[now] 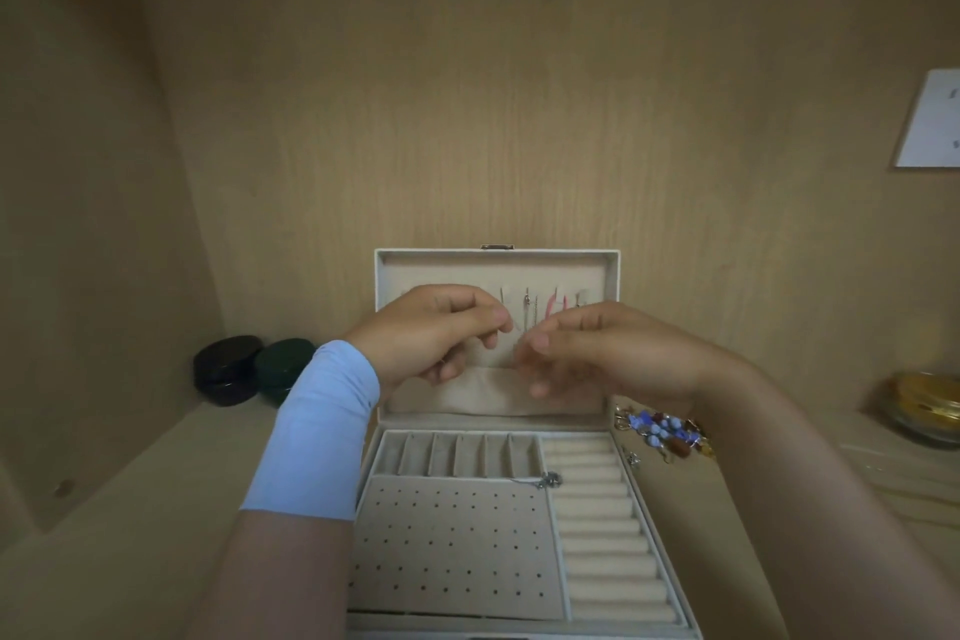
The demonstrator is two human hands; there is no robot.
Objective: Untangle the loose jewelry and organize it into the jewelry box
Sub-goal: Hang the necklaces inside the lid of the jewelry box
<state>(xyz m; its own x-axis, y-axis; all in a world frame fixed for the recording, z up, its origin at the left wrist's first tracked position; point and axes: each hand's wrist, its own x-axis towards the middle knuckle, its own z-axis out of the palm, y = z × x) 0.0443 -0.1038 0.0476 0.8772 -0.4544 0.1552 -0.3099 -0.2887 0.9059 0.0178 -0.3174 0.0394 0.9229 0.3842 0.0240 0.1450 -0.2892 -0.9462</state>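
Note:
A beige jewelry box (621, 473) stands open on the shelf, its lid upright with several necklaces hanging on hooks (527, 309). My left hand (436, 333) and my right hand (602, 353) are raised in front of the lid, fingertips almost meeting. Each pinches what looks like a thin chain (517, 346), which is blurred and barely visible. A small silver piece (545, 480) lies at the edge of the earring panel. A heap of blue and brown beaded jewelry (662, 434) lies right of the box.
Two dark round cases (254, 369) sit in the back left corner. A glass bowl with gold items (922, 408) stands at the right. A white card (932, 120) leans on the right wall. Wooden walls close in on three sides.

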